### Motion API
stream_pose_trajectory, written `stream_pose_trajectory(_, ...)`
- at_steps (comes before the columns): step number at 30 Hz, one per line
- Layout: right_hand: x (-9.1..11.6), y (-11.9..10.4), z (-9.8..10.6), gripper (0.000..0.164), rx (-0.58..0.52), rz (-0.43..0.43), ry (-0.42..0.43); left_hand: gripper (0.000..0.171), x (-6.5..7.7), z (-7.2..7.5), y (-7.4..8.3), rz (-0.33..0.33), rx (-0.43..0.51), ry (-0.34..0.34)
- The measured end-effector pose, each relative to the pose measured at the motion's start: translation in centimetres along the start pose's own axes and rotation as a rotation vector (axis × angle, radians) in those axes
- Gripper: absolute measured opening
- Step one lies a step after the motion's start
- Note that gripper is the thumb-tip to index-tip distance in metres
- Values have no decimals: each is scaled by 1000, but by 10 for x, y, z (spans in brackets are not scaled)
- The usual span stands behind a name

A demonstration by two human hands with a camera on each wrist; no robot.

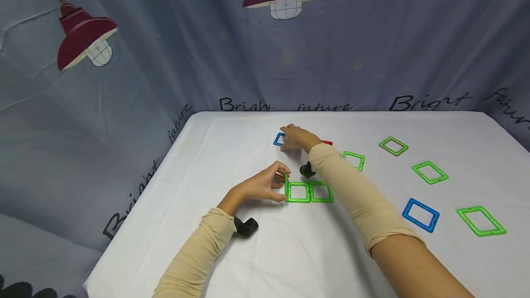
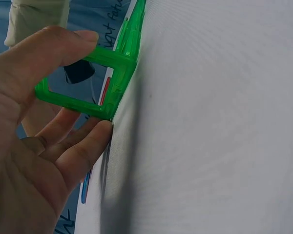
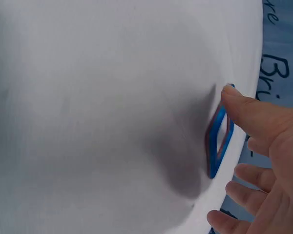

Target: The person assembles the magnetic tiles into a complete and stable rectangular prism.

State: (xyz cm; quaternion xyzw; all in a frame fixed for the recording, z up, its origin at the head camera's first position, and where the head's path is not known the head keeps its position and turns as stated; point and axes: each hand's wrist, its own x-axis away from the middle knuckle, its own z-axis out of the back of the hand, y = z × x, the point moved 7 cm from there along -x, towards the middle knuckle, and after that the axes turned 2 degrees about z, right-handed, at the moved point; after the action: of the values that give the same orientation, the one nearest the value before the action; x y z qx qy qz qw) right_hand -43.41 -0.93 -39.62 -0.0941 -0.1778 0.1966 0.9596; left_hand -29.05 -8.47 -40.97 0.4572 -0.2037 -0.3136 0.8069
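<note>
My left hand (image 1: 280,184) pinches a green square frame tile (image 2: 119,78) between thumb and fingers. It holds that tile on edge against the left side of two green square tiles (image 1: 309,192) lying joined flat on the white table (image 1: 256,261). My right hand (image 1: 290,139) reaches across to the far middle of the table. Its fingers are spread over a blue square tile (image 3: 217,141), and the thumb tip (image 3: 230,92) is at the tile's corner. The blue tile (image 1: 279,139) lies flat, partly hidden by the hand.
A red tile (image 1: 327,143) peeks out behind my right wrist. Loose green squares (image 1: 354,160) (image 1: 394,146) (image 1: 429,172) lie to the right, with another green one (image 1: 481,220) and a blue square (image 1: 420,215) nearer. A printed cloth backdrop surrounds the table.
</note>
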Motion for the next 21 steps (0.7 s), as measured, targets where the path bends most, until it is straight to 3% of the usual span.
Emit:
stream_pose_trajectory(10,-2,-2,-4,77,28,-5,-3,62,-2,-1,1,-6,-5,-1)
stream_pose_trajectory(21,-2,-5,-9,60,131,41,-15,62,-1,0,-3,8,-4,8)
